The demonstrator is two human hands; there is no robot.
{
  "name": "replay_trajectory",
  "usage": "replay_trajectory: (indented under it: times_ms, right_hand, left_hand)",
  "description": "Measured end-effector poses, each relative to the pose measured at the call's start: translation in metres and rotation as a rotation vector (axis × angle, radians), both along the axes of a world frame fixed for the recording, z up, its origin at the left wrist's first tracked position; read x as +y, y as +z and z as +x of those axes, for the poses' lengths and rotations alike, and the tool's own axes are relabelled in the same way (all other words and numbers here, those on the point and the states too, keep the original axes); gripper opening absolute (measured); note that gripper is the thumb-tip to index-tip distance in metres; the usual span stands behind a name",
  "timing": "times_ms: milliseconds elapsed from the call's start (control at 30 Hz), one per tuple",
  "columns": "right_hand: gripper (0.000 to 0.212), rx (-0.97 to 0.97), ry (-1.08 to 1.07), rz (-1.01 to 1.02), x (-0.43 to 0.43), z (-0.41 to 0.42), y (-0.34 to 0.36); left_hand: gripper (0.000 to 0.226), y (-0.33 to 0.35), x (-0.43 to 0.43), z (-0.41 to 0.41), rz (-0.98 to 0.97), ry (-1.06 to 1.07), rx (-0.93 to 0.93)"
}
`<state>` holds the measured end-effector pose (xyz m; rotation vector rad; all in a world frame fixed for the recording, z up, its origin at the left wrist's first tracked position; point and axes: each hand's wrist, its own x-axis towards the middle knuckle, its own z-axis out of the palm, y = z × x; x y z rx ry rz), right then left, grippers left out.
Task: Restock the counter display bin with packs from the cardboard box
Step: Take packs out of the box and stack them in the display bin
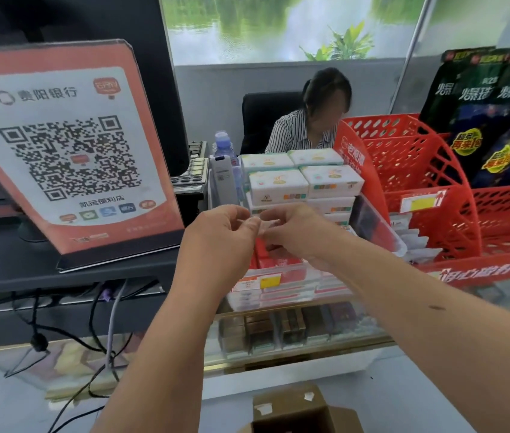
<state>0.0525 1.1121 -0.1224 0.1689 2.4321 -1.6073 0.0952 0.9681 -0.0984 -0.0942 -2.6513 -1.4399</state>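
A clear plastic display bin (381, 228) stands on the glass counter, stacked with white packs (278, 185) at the back and red packs (278, 260) in front. Both hands meet just above the red packs. My left hand (222, 232) and my right hand (294, 232) pinch a small, thin clear scrap (261, 222) between their fingertips; what it is I cannot tell. The open cardboard box (291, 407) sits low at the bottom edge, in front of the counter; its inside is dark.
A QR-code payment sign (69, 151) stands left on a dark shelf, with cables hanging below. Red mesh baskets (409, 170) and dark snack bags (491, 120) fill the right. A seated person (309, 120) is behind the counter, near a water bottle (224, 148).
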Motion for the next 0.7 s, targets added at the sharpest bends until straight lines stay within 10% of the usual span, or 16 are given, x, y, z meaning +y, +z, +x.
replay_trajectory:
  times_ms: [300, 700]
  right_hand:
    - [0.025, 0.156, -0.013, -0.070, 0.043, 0.109, 0.000]
    - [0.025, -0.114, 0.068, 0.125, 0.112, 0.179, -0.201]
  left_hand:
    - [0.018, -0.026, 0.007, 0.043, 0.053, -0.053, -0.055]
    - [0.026, -0.179, 0.078, 0.112, -0.249, -0.077, -0.281]
